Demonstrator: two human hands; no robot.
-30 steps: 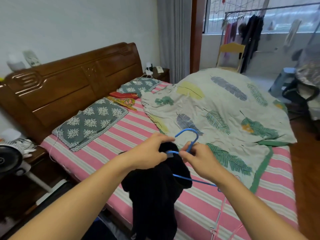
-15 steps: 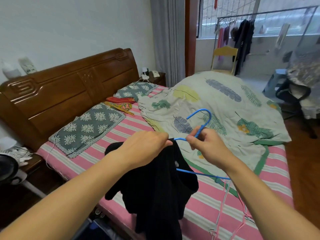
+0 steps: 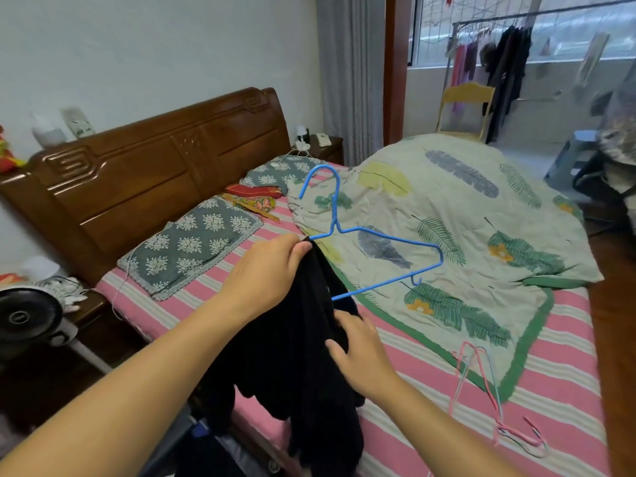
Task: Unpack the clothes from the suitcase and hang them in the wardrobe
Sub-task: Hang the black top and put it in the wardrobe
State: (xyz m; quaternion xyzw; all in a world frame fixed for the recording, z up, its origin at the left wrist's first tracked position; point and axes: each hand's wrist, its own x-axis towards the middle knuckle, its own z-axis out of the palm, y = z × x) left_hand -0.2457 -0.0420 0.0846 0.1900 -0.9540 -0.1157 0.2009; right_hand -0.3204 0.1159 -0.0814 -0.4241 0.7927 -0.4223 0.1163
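The left hand pinches the top of a black garment together with the left end of a blue hanger, thumb and fingers curled shut on them. The hanger's hook points to 12 o'clock and its free end to 3 o'clock, above the quilt. At 5 o'clock from that hand, the right hand grips a fold of the hanging garment. Pink hangers lie on the bed at 3 o'clock from it.

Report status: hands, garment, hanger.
Left hand pinches black garment at blue hanger shoulder. Right hand grips garment lower down. Hanger half threaded, right side bare. Nothing in the way; spare hangers on bed.
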